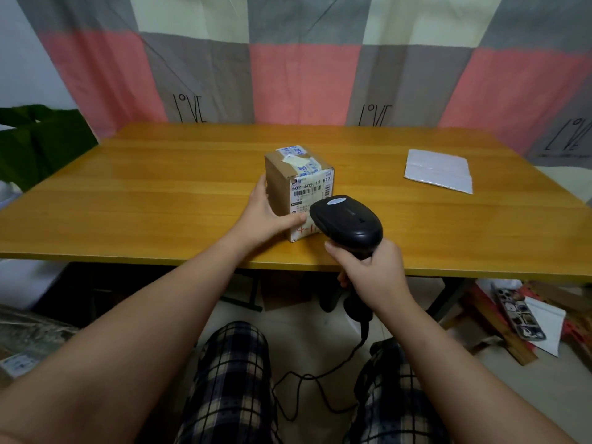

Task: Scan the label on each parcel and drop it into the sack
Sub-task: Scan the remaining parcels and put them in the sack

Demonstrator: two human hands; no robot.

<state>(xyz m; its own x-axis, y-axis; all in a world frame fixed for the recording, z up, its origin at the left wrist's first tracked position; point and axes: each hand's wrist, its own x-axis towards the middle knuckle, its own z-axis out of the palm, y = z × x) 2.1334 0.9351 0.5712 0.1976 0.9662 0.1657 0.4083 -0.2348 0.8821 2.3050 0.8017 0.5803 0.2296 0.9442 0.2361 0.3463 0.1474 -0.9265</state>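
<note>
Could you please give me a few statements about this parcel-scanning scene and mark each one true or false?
1. The left hand holds the cardboard box on the table. True.
2. The right hand grips a black scanner. True.
3. The scanner is cordless. False: a black cord hangs from its handle.
4. Something is stacked on the cardboard box. False: the white mailer lies apart on the table, to the right.
5. The label on the cardboard box faces the scanner. True.

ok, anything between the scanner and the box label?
Nothing visible. The scanner in the right hand faces the label close up. The left hand grips the box, thumb on the label's lower part, below the barcode.
</note>
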